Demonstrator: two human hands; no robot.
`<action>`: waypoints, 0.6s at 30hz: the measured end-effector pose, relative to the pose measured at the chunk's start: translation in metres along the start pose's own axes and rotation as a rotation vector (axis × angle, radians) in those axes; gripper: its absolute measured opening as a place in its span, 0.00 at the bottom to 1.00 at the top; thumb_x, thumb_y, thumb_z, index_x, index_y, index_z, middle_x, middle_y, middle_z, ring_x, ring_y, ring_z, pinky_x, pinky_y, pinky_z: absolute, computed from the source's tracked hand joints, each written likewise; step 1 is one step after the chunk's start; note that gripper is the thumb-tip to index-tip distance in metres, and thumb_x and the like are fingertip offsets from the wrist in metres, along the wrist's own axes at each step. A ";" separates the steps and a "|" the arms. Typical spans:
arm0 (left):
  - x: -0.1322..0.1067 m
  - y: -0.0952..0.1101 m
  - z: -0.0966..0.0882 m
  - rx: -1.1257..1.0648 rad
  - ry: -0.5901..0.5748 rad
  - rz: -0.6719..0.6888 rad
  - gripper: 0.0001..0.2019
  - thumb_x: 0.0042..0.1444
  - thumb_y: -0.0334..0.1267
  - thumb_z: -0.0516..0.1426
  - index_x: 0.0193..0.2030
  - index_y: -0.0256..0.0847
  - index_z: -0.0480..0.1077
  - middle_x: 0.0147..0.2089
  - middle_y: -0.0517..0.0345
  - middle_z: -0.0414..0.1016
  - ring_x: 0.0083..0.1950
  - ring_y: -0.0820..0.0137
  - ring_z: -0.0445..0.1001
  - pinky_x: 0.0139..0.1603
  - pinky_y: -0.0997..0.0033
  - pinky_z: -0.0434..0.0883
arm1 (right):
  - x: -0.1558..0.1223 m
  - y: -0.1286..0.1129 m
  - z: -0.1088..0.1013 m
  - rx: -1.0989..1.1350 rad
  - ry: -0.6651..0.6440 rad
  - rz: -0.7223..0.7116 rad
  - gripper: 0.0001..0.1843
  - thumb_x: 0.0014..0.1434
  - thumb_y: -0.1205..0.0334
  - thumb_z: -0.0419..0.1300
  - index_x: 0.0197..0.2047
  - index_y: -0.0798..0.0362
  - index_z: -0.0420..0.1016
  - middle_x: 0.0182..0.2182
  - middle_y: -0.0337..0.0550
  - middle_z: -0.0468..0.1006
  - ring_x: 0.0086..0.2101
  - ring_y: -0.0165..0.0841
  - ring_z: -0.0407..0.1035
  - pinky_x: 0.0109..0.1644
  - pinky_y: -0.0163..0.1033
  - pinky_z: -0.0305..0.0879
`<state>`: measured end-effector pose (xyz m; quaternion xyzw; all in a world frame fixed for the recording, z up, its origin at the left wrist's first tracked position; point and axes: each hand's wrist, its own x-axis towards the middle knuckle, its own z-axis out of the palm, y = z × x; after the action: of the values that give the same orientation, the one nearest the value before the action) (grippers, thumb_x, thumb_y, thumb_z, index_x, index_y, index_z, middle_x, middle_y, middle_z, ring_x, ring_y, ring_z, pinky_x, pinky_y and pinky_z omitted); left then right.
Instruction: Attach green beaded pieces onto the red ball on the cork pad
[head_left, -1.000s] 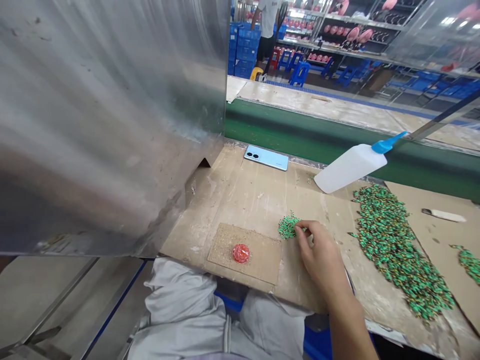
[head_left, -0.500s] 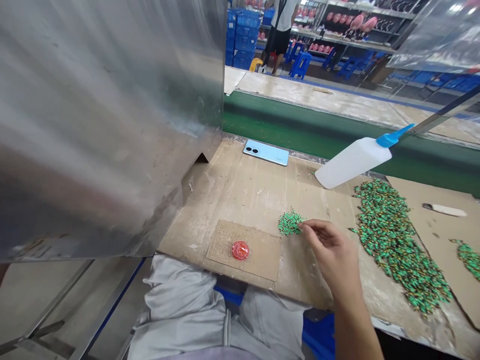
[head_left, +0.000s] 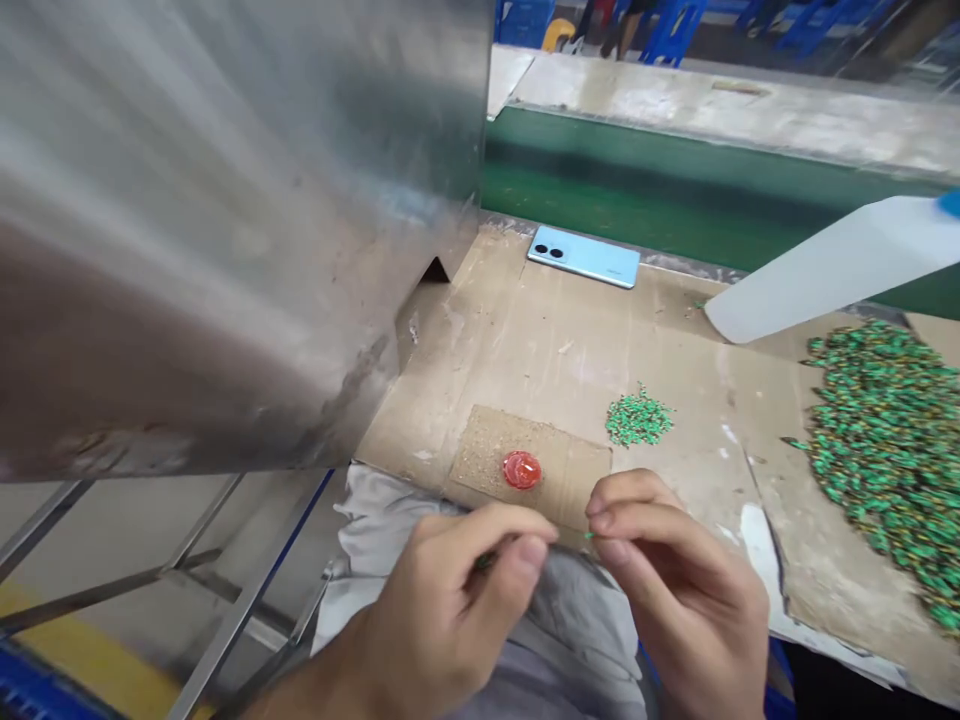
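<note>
The right hand (head_left: 686, 590) pinches a small green bead (head_left: 589, 535) near the left hand (head_left: 450, 595), whose fingers curl around a half-hidden green piece (head_left: 485, 561); light, steady grips probably suit parts this tiny.

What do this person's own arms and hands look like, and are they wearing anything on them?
Both the left hand and right hand are bare, with no gloves, rings or markings visible. The visible part of the left forearm has no sleeve or watch. Little of the right arm shows.
</note>
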<state>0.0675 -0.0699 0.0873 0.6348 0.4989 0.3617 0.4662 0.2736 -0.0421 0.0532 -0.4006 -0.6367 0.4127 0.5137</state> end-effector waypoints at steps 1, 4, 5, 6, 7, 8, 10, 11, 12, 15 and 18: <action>0.005 -0.001 0.001 0.010 -0.036 -0.001 0.14 0.76 0.41 0.54 0.47 0.39 0.80 0.32 0.58 0.79 0.30 0.71 0.76 0.30 0.73 0.70 | -0.002 -0.002 0.004 -0.020 -0.033 -0.050 0.16 0.67 0.76 0.64 0.48 0.45 0.83 0.38 0.42 0.79 0.41 0.36 0.76 0.41 0.39 0.77; 0.015 0.000 0.002 0.008 -0.113 0.019 0.14 0.75 0.37 0.53 0.44 0.37 0.81 0.26 0.61 0.75 0.27 0.73 0.72 0.30 0.73 0.66 | -0.006 0.000 0.009 -0.079 -0.078 -0.155 0.22 0.64 0.81 0.62 0.53 0.47 0.82 0.41 0.44 0.80 0.42 0.36 0.76 0.42 0.40 0.78; 0.016 0.000 0.002 -0.002 -0.115 0.027 0.14 0.74 0.35 0.53 0.44 0.36 0.81 0.27 0.60 0.75 0.27 0.73 0.72 0.31 0.73 0.67 | -0.007 0.002 0.009 -0.100 -0.087 -0.175 0.22 0.64 0.82 0.62 0.53 0.48 0.82 0.42 0.44 0.80 0.42 0.36 0.77 0.42 0.40 0.78; 0.017 0.000 0.001 -0.012 -0.116 0.032 0.14 0.74 0.34 0.53 0.43 0.36 0.81 0.28 0.60 0.76 0.28 0.73 0.73 0.33 0.73 0.67 | -0.008 0.003 0.008 -0.121 -0.095 -0.190 0.23 0.63 0.82 0.62 0.54 0.48 0.81 0.43 0.45 0.80 0.42 0.36 0.77 0.42 0.40 0.79; 0.017 0.000 0.000 -0.020 -0.119 0.034 0.14 0.74 0.33 0.53 0.43 0.36 0.81 0.29 0.60 0.76 0.28 0.73 0.73 0.34 0.74 0.68 | -0.009 0.005 0.007 -0.141 -0.104 -0.201 0.22 0.63 0.82 0.63 0.53 0.48 0.81 0.43 0.45 0.80 0.42 0.36 0.78 0.42 0.40 0.79; 0.017 0.000 0.000 -0.024 -0.122 0.032 0.14 0.73 0.32 0.53 0.44 0.37 0.81 0.29 0.60 0.77 0.28 0.73 0.73 0.33 0.74 0.68 | -0.009 0.006 0.006 -0.157 -0.113 -0.205 0.22 0.63 0.82 0.63 0.53 0.49 0.81 0.43 0.45 0.80 0.42 0.36 0.78 0.42 0.40 0.79; 0.017 -0.003 -0.002 -0.027 -0.121 0.030 0.13 0.73 0.32 0.54 0.45 0.37 0.82 0.29 0.60 0.76 0.27 0.73 0.71 0.31 0.73 0.66 | -0.009 0.007 0.005 -0.167 -0.128 -0.195 0.20 0.64 0.80 0.64 0.52 0.49 0.81 0.43 0.44 0.80 0.42 0.36 0.78 0.42 0.39 0.79; 0.016 -0.004 -0.002 -0.025 -0.119 0.029 0.13 0.72 0.32 0.54 0.46 0.37 0.82 0.28 0.61 0.75 0.26 0.73 0.69 0.30 0.73 0.66 | -0.008 0.007 0.005 -0.167 -0.134 -0.185 0.19 0.64 0.80 0.64 0.52 0.50 0.80 0.42 0.44 0.80 0.42 0.35 0.78 0.42 0.38 0.79; 0.016 -0.006 -0.002 -0.022 -0.119 0.032 0.12 0.72 0.32 0.55 0.46 0.37 0.82 0.28 0.61 0.75 0.26 0.73 0.68 0.29 0.73 0.65 | -0.007 0.006 0.004 -0.169 -0.140 -0.177 0.18 0.64 0.79 0.64 0.52 0.50 0.79 0.41 0.44 0.80 0.42 0.35 0.78 0.42 0.38 0.78; 0.014 -0.009 -0.002 0.008 -0.130 0.059 0.12 0.71 0.30 0.55 0.46 0.36 0.82 0.29 0.61 0.77 0.27 0.73 0.68 0.29 0.73 0.64 | -0.004 0.003 0.003 -0.229 -0.176 -0.199 0.16 0.65 0.79 0.63 0.50 0.51 0.78 0.39 0.43 0.79 0.39 0.33 0.77 0.40 0.36 0.77; 0.011 -0.010 -0.003 0.061 -0.134 0.090 0.10 0.71 0.29 0.56 0.46 0.36 0.81 0.30 0.60 0.78 0.27 0.74 0.70 0.31 0.73 0.65 | -0.002 0.000 0.002 -0.335 -0.217 -0.246 0.14 0.66 0.78 0.63 0.49 0.51 0.77 0.38 0.43 0.79 0.37 0.33 0.78 0.38 0.36 0.77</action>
<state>0.0644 -0.0578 0.0783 0.6933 0.4485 0.3235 0.4621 0.2723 -0.0438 0.0523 -0.3530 -0.7917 0.2763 0.4150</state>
